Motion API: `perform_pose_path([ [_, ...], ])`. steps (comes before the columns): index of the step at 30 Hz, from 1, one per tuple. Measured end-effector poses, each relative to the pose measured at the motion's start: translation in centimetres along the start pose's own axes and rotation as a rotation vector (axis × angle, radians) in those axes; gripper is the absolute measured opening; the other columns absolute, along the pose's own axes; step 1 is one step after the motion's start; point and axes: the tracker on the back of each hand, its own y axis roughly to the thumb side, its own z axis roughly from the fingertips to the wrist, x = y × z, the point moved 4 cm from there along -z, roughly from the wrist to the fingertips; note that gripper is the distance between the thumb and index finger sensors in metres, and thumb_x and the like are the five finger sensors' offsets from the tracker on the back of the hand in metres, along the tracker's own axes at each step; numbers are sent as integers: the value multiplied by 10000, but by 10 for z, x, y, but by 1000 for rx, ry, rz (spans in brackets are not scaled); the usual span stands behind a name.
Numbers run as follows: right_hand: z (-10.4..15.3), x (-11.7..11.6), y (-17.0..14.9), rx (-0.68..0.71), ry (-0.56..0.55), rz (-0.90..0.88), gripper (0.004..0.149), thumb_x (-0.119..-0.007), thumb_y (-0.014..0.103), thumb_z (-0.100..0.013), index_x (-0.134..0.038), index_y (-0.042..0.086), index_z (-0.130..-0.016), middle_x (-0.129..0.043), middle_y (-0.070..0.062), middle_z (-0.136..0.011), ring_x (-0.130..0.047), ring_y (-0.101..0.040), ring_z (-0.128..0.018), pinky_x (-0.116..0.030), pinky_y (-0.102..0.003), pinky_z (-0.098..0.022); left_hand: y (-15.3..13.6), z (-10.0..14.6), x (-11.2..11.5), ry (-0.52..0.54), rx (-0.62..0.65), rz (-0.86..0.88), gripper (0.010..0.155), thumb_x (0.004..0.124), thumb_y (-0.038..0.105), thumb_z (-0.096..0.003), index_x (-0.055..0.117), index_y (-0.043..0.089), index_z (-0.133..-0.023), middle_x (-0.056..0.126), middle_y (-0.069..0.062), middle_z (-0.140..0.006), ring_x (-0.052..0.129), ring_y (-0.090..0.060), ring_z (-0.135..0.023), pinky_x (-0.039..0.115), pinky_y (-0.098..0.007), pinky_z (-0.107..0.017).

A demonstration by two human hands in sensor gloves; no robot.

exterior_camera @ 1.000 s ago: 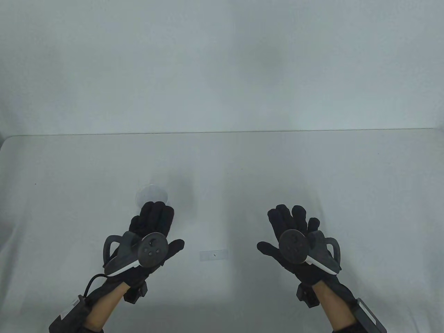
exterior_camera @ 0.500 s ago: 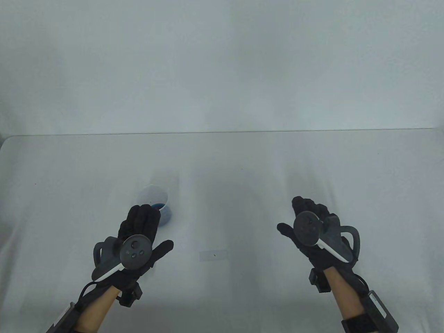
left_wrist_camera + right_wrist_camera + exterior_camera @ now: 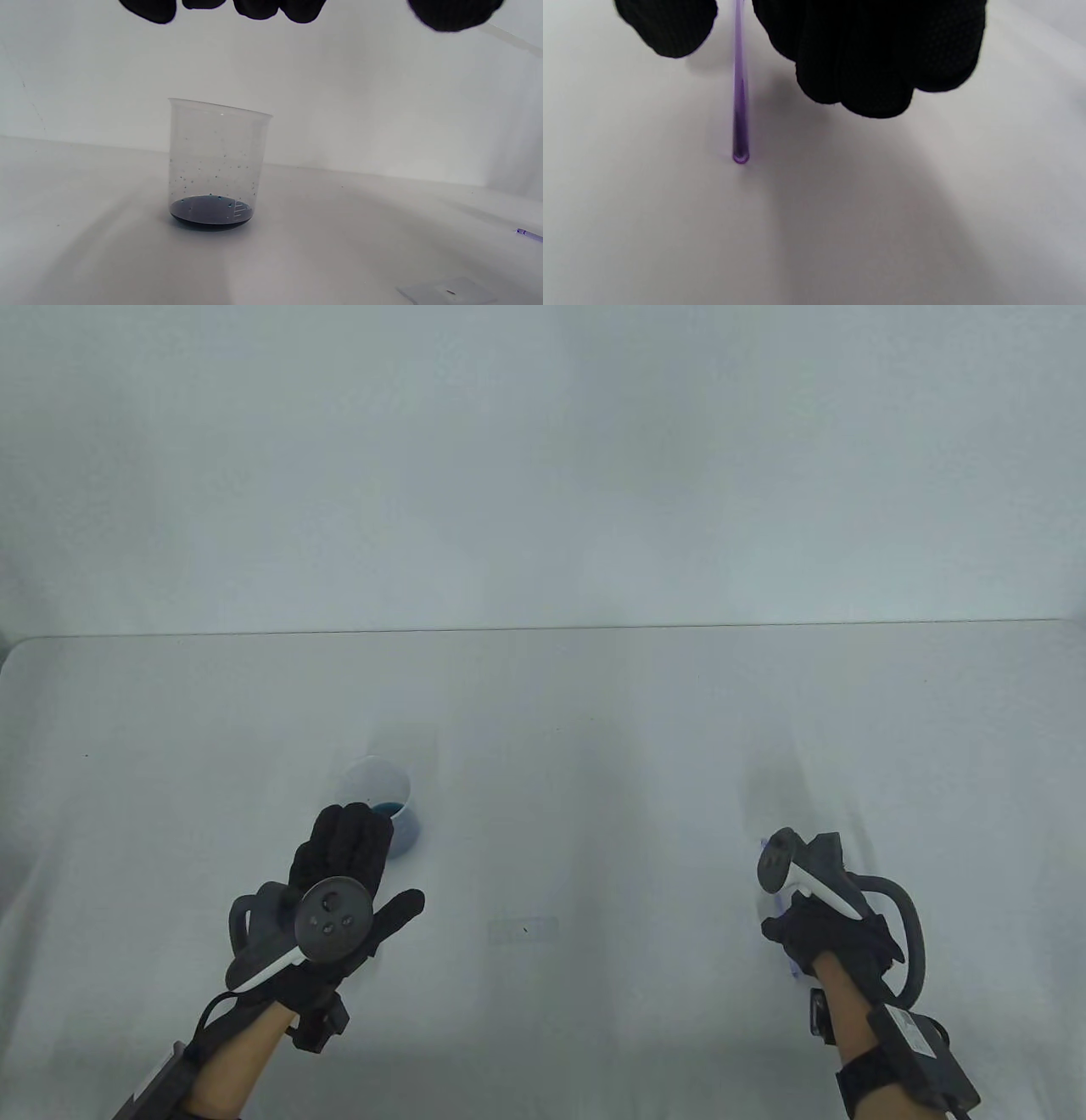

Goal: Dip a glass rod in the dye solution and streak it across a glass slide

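Note:
A clear beaker (image 3: 377, 793) with a little dark blue dye (image 3: 211, 212) at its bottom stands left of centre. My left hand (image 3: 344, 869) hovers open just in front of it, holding nothing; its fingertips (image 3: 297, 10) hang above the beaker (image 3: 216, 161). A glass slide (image 3: 523, 931) lies flat between the hands and also shows in the left wrist view (image 3: 449, 292). My right hand (image 3: 827, 929) is lowered at the right over a thin purple-tinted glass rod (image 3: 740, 110) lying on the table. The rod runs between thumb (image 3: 666, 25) and fingers (image 3: 874, 63), with gaps on both sides.
The white table (image 3: 594, 712) ends at a far edge against a plain white wall. The rod's tip (image 3: 528, 234) shows far right in the left wrist view, beyond the slide.
My right hand moved right and toward me, turned over and dropped down around the rod. My left hand pulled back a little, uncovering the beaker, then stayed still.

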Motion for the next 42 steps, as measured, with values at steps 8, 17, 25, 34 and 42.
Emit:
perform_pose_path([
  [8, -5, -8, 18, -34, -18, 127, 586, -746, 514, -521, -758, 68, -900, -989, -52, -721, -1035, -251, -575, -893, -417, -430, -3, 0, -1, -4, -11, -2, 878, 579, 612, -538, 272, 104, -1185, 240, -230, -1236, 250, -530, -1135, 405, -656, -788],
  [17, -10, -13, 27, -74, -15, 126, 536, -755, 459, -529, -780, 7, -816, -984, -16, -576, -1031, -166, -449, -896, -353, -365, -1, -1, 0, -10, -23, -18, 876, 584, 609, -541, 277, 100, -1185, 246, -234, -1235, 255, -532, -1135, 408, -658, -786],
  [25, -7, -1, 7, -57, -82, -64, 534, -752, 484, -509, -779, 53, -823, -958, 25, -553, -1007, -134, -439, -883, -336, -388, 2, 1, -2, -3, -11, -16, 876, 581, 610, -542, 277, 99, -1185, 248, -235, -1235, 259, -533, -1134, 413, -656, -785],
  [34, 75, 86, 35, 396, -369, -581, 515, -740, 494, -516, -740, 114, -863, -965, 44, -630, -1015, -129, -518, -881, -314, -423, 40, -8, -21, 27, 114, 215, 835, 591, 594, -548, 333, 111, -1178, 352, -226, -1227, 445, -550, -1112, 537, -631, -768],
  [42, 140, 104, 113, 759, -407, -762, 495, -743, 495, -520, -729, 147, -871, -972, 51, -664, -1025, -127, -548, -884, -291, -421, 94, -31, -4, -60, 223, 583, 724, 679, 512, -548, 479, 131, -1130, 657, -124, -1116, 809, -353, -983, 734, -531, -691],
])
